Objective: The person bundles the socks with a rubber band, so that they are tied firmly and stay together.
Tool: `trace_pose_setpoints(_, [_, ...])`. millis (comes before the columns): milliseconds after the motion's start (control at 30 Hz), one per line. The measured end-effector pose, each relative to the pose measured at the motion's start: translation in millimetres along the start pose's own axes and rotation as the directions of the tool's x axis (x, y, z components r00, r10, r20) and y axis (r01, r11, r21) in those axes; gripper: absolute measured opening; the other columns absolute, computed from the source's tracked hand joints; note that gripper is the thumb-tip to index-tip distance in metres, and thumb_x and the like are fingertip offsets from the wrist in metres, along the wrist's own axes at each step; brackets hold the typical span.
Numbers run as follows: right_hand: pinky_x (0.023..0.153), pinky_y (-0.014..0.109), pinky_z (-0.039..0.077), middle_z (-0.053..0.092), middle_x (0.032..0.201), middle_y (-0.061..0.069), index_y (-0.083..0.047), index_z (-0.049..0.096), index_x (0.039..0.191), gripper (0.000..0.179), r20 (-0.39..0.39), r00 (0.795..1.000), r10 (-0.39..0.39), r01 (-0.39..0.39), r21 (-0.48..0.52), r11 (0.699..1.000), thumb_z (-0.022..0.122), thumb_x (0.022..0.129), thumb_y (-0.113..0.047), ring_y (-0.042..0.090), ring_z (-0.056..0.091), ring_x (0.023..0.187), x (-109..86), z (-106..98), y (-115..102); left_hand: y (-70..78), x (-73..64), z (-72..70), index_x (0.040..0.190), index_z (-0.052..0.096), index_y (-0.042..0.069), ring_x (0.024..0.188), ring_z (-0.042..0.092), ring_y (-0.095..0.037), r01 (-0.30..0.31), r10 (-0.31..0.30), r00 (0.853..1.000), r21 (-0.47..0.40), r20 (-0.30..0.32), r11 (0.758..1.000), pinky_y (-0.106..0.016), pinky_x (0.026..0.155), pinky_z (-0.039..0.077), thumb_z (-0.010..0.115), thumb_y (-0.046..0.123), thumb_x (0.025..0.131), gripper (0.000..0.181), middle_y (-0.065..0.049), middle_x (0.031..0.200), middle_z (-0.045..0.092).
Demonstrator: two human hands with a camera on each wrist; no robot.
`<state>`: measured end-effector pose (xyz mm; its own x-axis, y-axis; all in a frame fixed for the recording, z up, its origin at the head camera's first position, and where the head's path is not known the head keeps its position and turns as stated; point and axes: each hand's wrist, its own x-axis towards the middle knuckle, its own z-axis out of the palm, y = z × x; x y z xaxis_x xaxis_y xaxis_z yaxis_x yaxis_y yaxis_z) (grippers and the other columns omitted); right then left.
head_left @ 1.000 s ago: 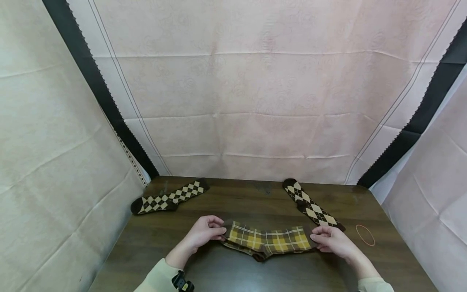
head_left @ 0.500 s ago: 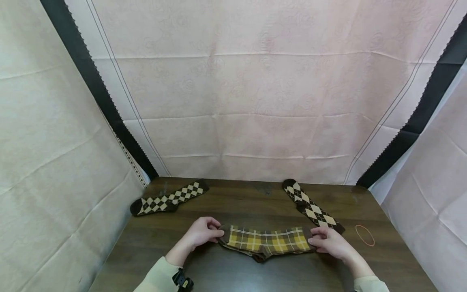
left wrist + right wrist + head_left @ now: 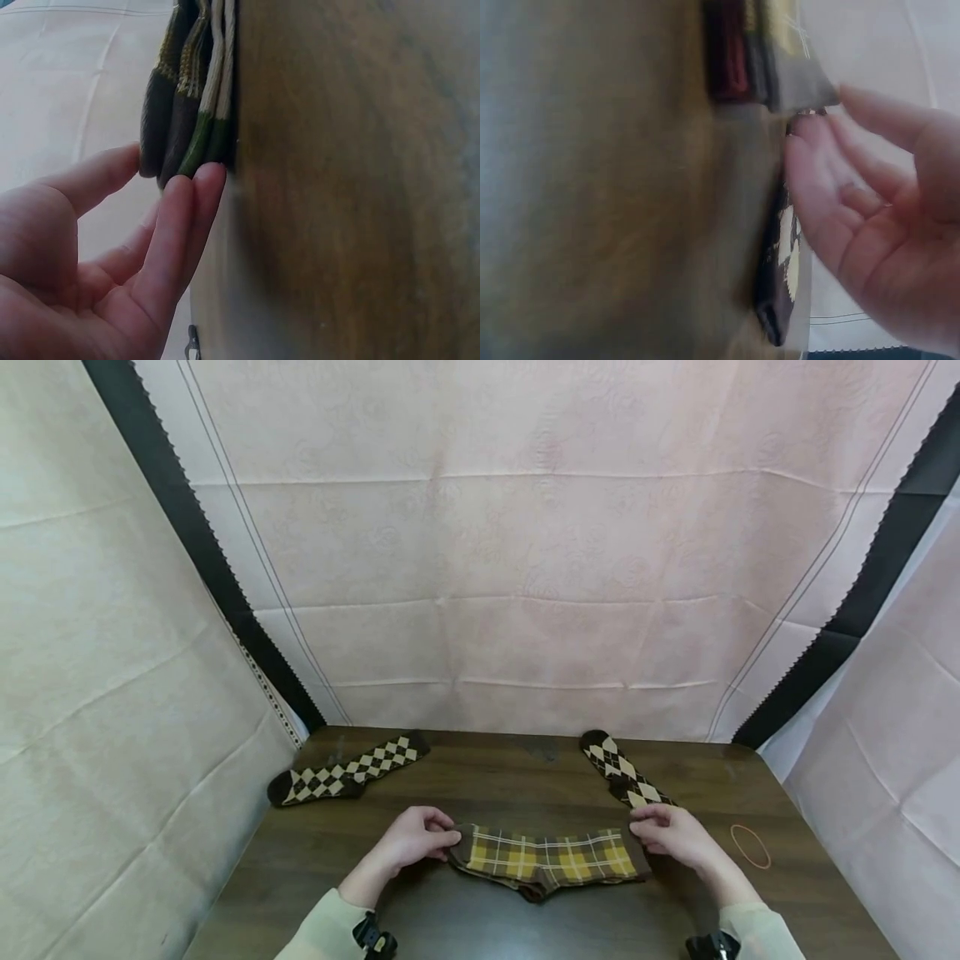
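Note:
A yellow-and-brown plaid sock [image 3: 555, 857] lies on top of a flat stack of socks near the table's front. The left wrist view shows the stack's end, with brown cuffs [image 3: 159, 124] beside green cuffs [image 3: 206, 139]. My left hand [image 3: 416, 841] pinches this left end, thumb on the brown side and fingertips at the green side. At the opposite end is my right hand [image 3: 671, 837], its thumb tip right at the plaid sock's far corner and its fingers loosely bent just past the cuff. That hand partly covers a black-and-cream argyle sock [image 3: 617, 766].
A second argyle sock [image 3: 348, 770] lies at the back left of the wooden table [image 3: 480, 777]. An orange rubber band [image 3: 750, 847] is on the right. Pale fabric sheets [image 3: 540, 568] hang behind the table and on both sides.
My right hand has shifted left and away from me, from the end of the plaid sock's cuff to its far corner. The left hand moved slightly left, keeping its pinch.

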<state>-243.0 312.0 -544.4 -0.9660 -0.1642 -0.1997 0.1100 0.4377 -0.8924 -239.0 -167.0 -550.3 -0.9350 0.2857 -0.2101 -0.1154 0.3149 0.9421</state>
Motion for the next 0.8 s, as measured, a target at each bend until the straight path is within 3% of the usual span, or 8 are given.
trace_pose_setpoints(200, [0.085,0.040,0.062,0.069,0.130,0.025,0.009,0.061,0.140,0.045,-0.141,0.989,-0.049,0.038,-0.079,0.996,0.071,0.106,-0.018,0.031,0.071,0.108,27.5,-5.9,-6.3,-1.7,1.4,-6.9,0.113,0.072,-0.003,0.076,0.074,-0.025,-0.024,0.026,0.998,0.026,-0.055,0.999,-0.042,0.074,0.065,0.083,0.018,0.096,0.029,-0.010,0.092,0.072])
trace_pose_setpoints(333, [0.093,0.047,0.058,0.065,0.135,0.028,0.007,0.061,0.142,0.045,-0.205,0.977,-0.061,0.026,-0.170,0.985,0.070,0.105,-0.016,0.040,0.066,0.119,39.2,-7.4,-8.7,-1.3,-0.8,-10.9,0.114,0.072,-0.003,0.078,0.076,-0.028,-0.035,0.037,0.996,0.024,-0.080,0.999,-0.044,0.076,0.065,0.082,0.020,0.097,0.030,-0.010,0.094,0.072])
trace_pose_setpoints(467, [0.101,0.056,0.054,0.060,0.141,0.031,0.008,0.058,0.145,0.047,-0.197,0.976,-0.094,0.055,-0.197,0.979,0.071,0.104,-0.012,0.047,0.058,0.128,47.8,-4.7,-11.6,0.1,-3.4,-13.6,0.117,0.070,-0.005,0.080,0.076,-0.028,-0.060,0.060,0.992,0.005,-0.110,0.998,-0.046,0.078,0.065,0.081,0.018,0.098,0.032,-0.012,0.097,0.072])
trace_pose_setpoints(633, [0.099,0.053,0.055,0.057,0.143,0.033,0.010,0.056,0.147,0.050,-0.203,0.974,-0.099,0.065,-0.166,0.984,0.071,0.102,-0.006,0.047,0.057,0.128,54.0,-0.1,-10.2,2.5,-3.3,-12.8,0.122,0.067,-0.010,0.084,0.076,-0.028,-0.085,0.077,0.990,-0.063,-0.115,0.994,-0.048,0.082,0.065,0.080,0.016,0.099,0.037,-0.014,0.100,0.071])
trace_pose_setpoints(800, [0.102,0.058,0.053,0.053,0.148,0.035,0.011,0.053,0.148,0.052,-0.186,0.980,-0.078,0.046,-0.172,0.984,0.070,0.103,-0.007,0.052,0.052,0.134,58.8,1.4,-6.8,3.4,-2.9,-11.9,0.124,0.065,-0.012,0.084,0.076,-0.028,-0.099,0.088,0.989,-0.086,-0.121,0.991,-0.049,0.084,0.065,0.079,0.015,0.100,0.039,-0.013,0.099,0.071])
